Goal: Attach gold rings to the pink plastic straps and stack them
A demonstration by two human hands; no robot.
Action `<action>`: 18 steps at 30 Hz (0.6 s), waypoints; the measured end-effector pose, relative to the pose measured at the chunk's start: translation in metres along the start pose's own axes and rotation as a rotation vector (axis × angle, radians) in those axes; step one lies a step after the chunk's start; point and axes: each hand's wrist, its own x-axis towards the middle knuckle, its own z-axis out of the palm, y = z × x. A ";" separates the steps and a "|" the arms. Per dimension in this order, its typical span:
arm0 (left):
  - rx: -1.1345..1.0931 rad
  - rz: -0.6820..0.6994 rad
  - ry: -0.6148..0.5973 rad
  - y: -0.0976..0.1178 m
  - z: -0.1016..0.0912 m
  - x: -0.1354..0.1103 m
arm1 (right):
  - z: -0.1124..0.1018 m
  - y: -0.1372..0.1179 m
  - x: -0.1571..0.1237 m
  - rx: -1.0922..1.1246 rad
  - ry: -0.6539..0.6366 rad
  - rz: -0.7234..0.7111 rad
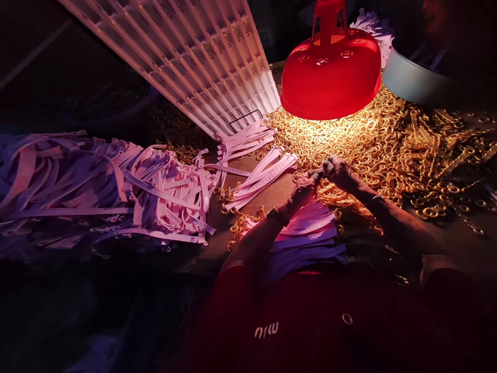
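My left hand (303,189) and my right hand (342,175) meet at the near edge of a large heap of gold-coloured rings (373,171). The fingers of both are closed and nearly touching; whatever is pinched between them is too small and shaded to make out. Below my left hand lies a stack of pale straps (306,230), looking pink to violet in this light, with gold rings around its ends. Left of that hand, a smaller bundle of straps (260,178) rests on the brown tabletop (254,204).
A red lamp (330,77) hangs low over the rings. A ribbed translucent panel (186,57) slants down at the back left. A big tangled pile of straps (116,191) fills the left side. At the back right is a pale round container (413,80), near a dim person.
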 end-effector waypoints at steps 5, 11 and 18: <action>0.178 0.106 0.026 0.018 0.000 -0.003 | -0.009 -0.013 0.007 0.098 -0.062 -0.027; 0.159 0.055 0.013 0.076 0.001 -0.039 | -0.040 -0.067 -0.030 -0.086 -0.146 -0.204; 0.268 -0.014 -0.109 0.064 -0.001 -0.106 | -0.044 -0.089 -0.113 -0.378 -0.215 -0.278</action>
